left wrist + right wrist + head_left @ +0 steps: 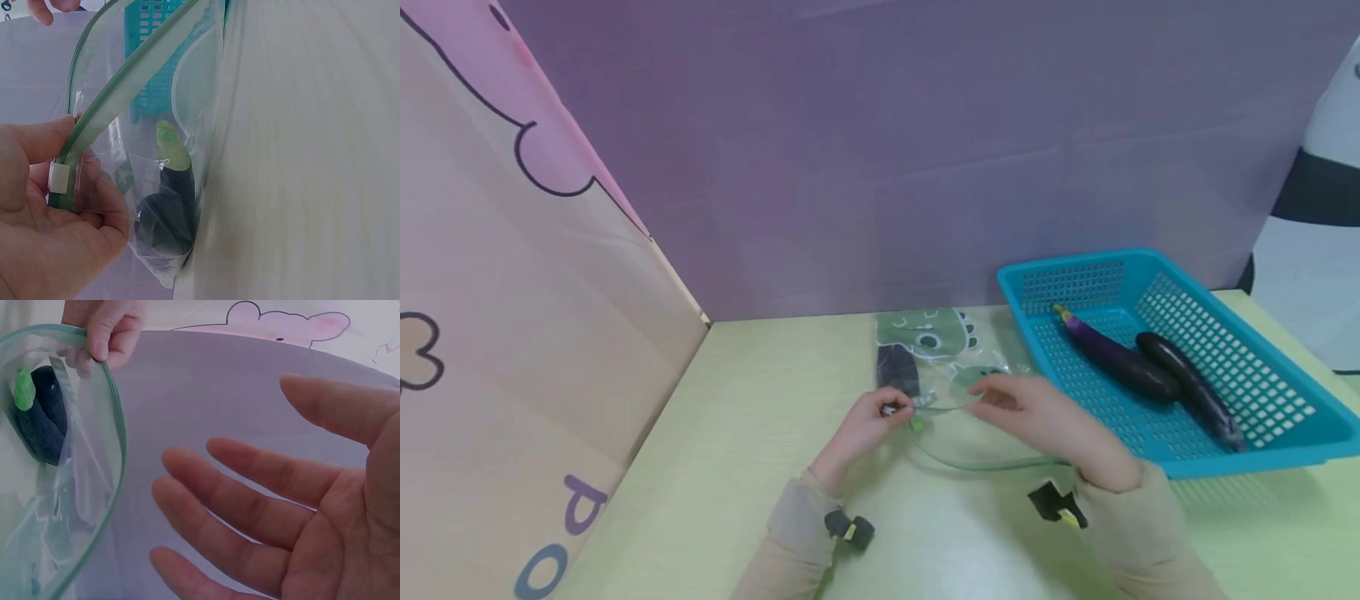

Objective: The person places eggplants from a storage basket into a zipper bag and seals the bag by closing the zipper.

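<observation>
A clear zip bag [927,333] with a green cartoon print lies on the table, its green-edged mouth spread wide. My left hand [863,427] pinches one end of that edge beside the white slider [59,178]. Inside the bag, dark eggplant [178,200] shows through the plastic, with a pale green stem end [172,147] toward the mouth. At the other side of the mouth is my right hand [1047,410]; in the right wrist view its fingers [237,515] are spread and hold nothing, apart from the bag's edge.
A blue plastic basket [1157,260] stands on the right side of the table [752,392], close to the bag. Two long purple eggplants [1116,358] lie in it. A purple-grey backdrop [850,167] rises behind the table, and a printed panel [550,292] borders its left side.
</observation>
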A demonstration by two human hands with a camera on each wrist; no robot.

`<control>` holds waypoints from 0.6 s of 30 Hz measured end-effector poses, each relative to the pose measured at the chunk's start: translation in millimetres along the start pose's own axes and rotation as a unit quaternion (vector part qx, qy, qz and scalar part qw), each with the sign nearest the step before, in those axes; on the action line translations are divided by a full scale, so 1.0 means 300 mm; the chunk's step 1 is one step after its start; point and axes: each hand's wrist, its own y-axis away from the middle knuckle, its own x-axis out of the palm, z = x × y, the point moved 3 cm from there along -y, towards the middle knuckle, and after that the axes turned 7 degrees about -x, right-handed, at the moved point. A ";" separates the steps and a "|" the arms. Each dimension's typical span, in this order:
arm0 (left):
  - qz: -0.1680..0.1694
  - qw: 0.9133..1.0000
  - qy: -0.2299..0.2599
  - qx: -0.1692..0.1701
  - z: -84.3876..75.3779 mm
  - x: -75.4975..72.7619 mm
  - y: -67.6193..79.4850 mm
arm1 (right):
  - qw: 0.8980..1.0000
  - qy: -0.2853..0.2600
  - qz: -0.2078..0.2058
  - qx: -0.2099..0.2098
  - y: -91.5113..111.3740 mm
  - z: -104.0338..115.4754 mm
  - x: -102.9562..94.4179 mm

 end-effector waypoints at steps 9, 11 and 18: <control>-0.001 1.000 0.000 -0.004 0.001 -0.001 -0.001 | 1.000 -0.012 -0.017 0.009 0.014 -0.009 -0.037; -0.001 1.000 -0.001 -0.002 0.005 0.000 -0.003 | 1.000 -0.016 -0.017 0.010 0.016 -0.010 -0.042; -0.001 1.000 0.003 -0.011 0.005 0.003 -0.001 | 1.000 -0.013 -0.007 0.013 0.014 -0.009 -0.062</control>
